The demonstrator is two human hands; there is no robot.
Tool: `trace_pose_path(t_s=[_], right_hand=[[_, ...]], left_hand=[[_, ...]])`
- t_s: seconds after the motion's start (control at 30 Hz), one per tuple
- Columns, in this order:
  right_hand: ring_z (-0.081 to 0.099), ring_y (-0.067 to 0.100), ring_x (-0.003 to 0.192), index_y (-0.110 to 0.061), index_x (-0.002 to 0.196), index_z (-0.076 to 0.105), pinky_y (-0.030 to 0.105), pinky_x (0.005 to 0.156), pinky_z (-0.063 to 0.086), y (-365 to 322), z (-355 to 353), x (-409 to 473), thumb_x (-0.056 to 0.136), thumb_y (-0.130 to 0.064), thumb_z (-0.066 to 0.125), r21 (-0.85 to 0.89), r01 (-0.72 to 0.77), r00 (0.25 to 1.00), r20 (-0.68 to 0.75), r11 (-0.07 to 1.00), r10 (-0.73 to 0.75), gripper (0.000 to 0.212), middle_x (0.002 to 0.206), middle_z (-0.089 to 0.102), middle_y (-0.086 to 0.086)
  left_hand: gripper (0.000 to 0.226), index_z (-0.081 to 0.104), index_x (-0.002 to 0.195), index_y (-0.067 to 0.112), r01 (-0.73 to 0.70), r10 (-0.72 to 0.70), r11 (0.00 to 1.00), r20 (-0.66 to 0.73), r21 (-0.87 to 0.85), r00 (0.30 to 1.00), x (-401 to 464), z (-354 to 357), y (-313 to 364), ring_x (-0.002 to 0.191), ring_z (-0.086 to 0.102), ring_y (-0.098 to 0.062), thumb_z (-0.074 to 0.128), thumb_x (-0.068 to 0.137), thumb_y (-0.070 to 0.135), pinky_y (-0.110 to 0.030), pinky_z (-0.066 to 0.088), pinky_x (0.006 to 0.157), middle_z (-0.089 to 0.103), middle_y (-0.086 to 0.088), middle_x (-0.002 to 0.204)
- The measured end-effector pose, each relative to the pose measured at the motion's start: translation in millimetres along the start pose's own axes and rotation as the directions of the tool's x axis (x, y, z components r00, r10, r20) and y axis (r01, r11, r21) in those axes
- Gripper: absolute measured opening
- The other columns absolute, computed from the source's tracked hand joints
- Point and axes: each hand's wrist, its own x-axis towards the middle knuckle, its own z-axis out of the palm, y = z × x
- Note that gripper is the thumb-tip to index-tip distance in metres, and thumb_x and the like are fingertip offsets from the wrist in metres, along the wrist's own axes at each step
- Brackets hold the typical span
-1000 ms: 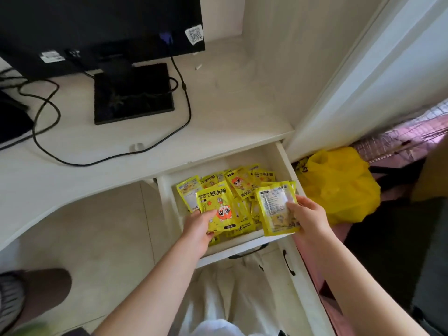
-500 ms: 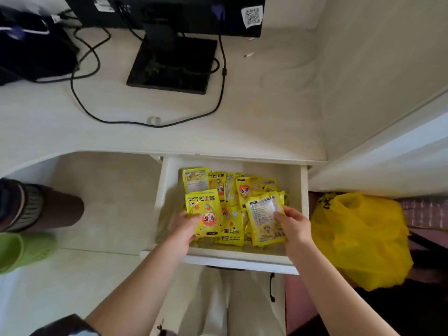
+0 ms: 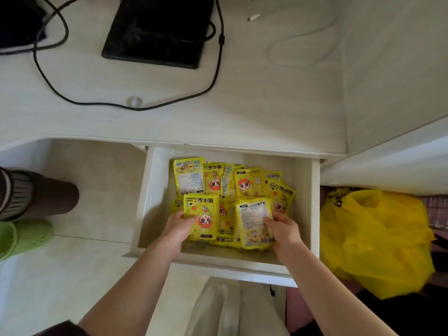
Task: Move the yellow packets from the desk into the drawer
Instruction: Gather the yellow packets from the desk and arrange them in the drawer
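Note:
The white drawer (image 3: 306,214) stands pulled out below the desk (image 3: 242,112), and several yellow packets (image 3: 247,183) lie heaped inside it. My left hand (image 3: 180,226) is down in the drawer, gripping a yellow packet with a cartoon face (image 3: 202,212) by its lower left corner. My right hand (image 3: 282,227) grips another yellow packet (image 3: 252,219), printed side up, by its right edge. Both held packets rest on top of the heap. No yellow packets show on the desk.
A black monitor base (image 3: 157,30) and black cables (image 3: 213,86) sit on the desk, with a white cable (image 3: 303,42) at the right. A yellow plastic bag (image 3: 378,238) lies right of the drawer. A green slipper (image 3: 21,236) and another person's leg (image 3: 36,195) are at left.
The camera has tilted down and closer over the drawer. Both hands have lowered their packets deeper onto the heap in the drawer.

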Motion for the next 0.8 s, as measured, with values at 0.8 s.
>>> trace_pose_path(t_s=[0.8], right_hand=[[0.057, 0.027, 0.096, -0.012, 0.129, 0.058, 0.036, 0.085, 0.051, -1.3, -10.5, -9.4, 0.092, -0.005, 0.048, -0.628, 0.215, 0.967, 0.031, 0.748, -0.252, 0.039, 0.125, 0.062, 0.01]], left_hand=[[0.013, 0.067, 0.102, 0.016, -0.18, 0.202, 0.875, -0.002, 0.45, 0.979, -12.1, -17.9, -1.0, 0.071, 0.057, -0.015, 0.059, 0.093, 0.021, -0.027, 0.039, 0.059, 0.067, -0.002, 0.088]])
